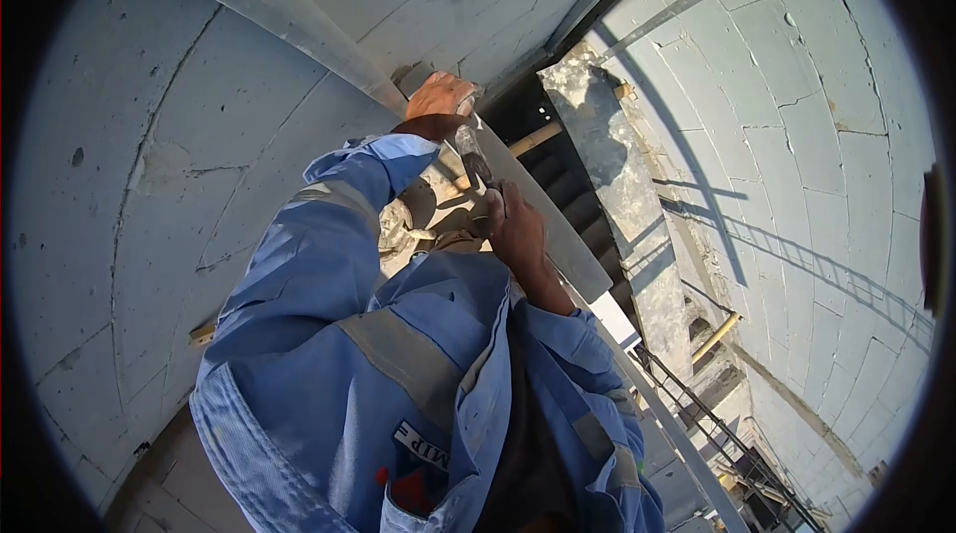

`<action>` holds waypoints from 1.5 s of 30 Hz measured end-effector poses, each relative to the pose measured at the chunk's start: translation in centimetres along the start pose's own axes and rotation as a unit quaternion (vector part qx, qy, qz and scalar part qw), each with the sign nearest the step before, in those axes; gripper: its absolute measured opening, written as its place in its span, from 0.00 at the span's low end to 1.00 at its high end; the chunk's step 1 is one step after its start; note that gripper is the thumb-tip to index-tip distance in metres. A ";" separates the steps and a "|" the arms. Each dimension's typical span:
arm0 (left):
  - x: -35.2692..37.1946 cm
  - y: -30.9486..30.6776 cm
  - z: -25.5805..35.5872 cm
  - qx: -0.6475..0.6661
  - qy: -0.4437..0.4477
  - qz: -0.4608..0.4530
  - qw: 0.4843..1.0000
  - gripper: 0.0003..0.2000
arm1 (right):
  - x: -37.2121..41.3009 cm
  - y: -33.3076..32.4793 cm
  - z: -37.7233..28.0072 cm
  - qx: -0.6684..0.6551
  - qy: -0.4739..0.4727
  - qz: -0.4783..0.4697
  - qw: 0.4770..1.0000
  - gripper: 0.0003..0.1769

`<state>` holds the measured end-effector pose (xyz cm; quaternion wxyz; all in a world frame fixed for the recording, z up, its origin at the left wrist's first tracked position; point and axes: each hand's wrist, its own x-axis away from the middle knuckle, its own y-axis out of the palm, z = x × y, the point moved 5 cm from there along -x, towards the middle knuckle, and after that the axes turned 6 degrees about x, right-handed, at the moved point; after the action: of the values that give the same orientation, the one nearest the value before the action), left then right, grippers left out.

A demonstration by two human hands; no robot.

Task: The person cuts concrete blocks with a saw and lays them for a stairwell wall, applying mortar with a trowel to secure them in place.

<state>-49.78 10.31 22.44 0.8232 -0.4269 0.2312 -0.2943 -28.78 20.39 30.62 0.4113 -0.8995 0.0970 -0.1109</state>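
My left hand (438, 95) is raised at the upper middle, beside the lower end of a pale metal profile (289, 20) and against the wall. Its fingers are bent round something small that I cannot make out. Lower and to the right, my right hand (516, 229) grips a worn tool (472, 155), whose pale, dirty end points up toward my left hand. What kind of tool it is cannot be told. A long grey board or beam (548, 219) slants down to the right, just beyond my right hand.
Pale block walls with cracked joints stand at left (90, 175) and right (797, 145). Behind the grey beam are a dark gap (568, 170) with a wooden pole and a rough concrete ledge (607, 150). Dark metal bars (697, 409) run at lower right, far below.
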 end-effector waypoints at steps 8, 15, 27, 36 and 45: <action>-0.5 0.2 0.2 -0.007 0.005 -0.028 1.000 0.14 | 1.4 2.6 3.6 0.008 0.103 -0.056 0.993 0.19; -0.6 1.0 -0.6 -0.057 0.044 -0.022 0.997 0.16 | 12.9 -0.1 9.2 -0.038 0.159 -0.098 0.982 0.24; 0.0 2.8 2.9 -0.122 0.111 -0.089 0.982 0.30 | 42.4 9.5 19.8 -0.113 0.687 -0.032 0.717 0.25; 6.1 10.3 25.0 0.100 0.318 -0.197 0.922 0.33 | 56.7 31.2 17.3 -0.106 0.616 -0.015 0.780 0.10; 14.0 15.0 37.4 0.059 0.404 -0.333 0.850 0.15 | 55.0 50.0 12.2 -0.336 0.671 0.074 0.657 0.20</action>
<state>-11.72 28.88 27.82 0.5332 -0.2727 0.3693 -0.7106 23.05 -17.57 -8.65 -0.0888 -0.6470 0.4441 -0.6134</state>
